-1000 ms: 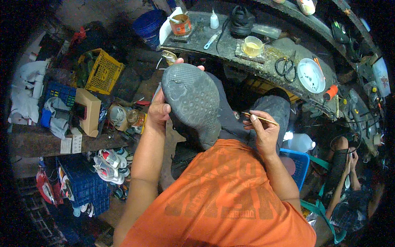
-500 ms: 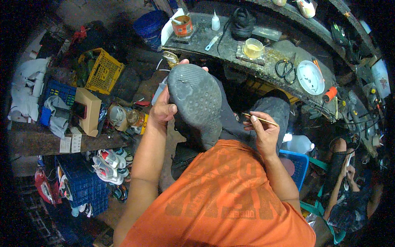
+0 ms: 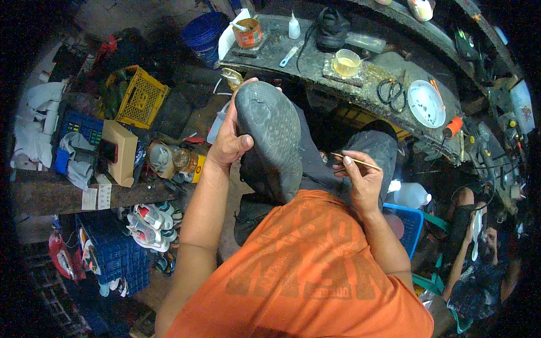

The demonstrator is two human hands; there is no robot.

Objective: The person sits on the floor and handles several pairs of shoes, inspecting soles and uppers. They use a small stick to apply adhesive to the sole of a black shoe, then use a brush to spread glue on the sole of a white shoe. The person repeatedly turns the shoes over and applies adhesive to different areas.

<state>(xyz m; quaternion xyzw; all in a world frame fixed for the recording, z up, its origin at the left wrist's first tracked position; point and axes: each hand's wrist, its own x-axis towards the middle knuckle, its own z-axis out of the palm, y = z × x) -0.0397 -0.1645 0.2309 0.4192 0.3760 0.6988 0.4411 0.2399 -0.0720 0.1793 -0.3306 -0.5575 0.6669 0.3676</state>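
My left hand (image 3: pixel 228 141) grips a shoe with a textured grey rubber sole (image 3: pixel 270 132), held sole-up and tilted above my lap, its toe toward the bench. My right hand (image 3: pixel 360 174) pinches a thin wooden stick or brush (image 3: pixel 373 167), pointed left toward the sole without touching it. Beyond them, a worn workbench (image 3: pixel 313 50) carries a cup of yellowish liquid (image 3: pixel 346 63), an orange tin (image 3: pixel 248 32), a white squeeze bottle (image 3: pixel 293 28), black scissors (image 3: pixel 393 94) and a white dish (image 3: pixel 426 103).
At left are a yellow crate (image 3: pixel 132 96), cardboard box (image 3: pixel 117 154), plank shelf and grey sneakers (image 3: pixel 152 225) beside a blue crate (image 3: pixel 115 259). A translucent jug (image 3: pixel 413 194) stands at right, near a co-worker's bare arms (image 3: pixel 462 256) holding something pale.
My left hand has moved slightly right and turned the shoe, so the sole looks narrower and more tilted. My right hand stays in place. The co-worker's hands have shifted.
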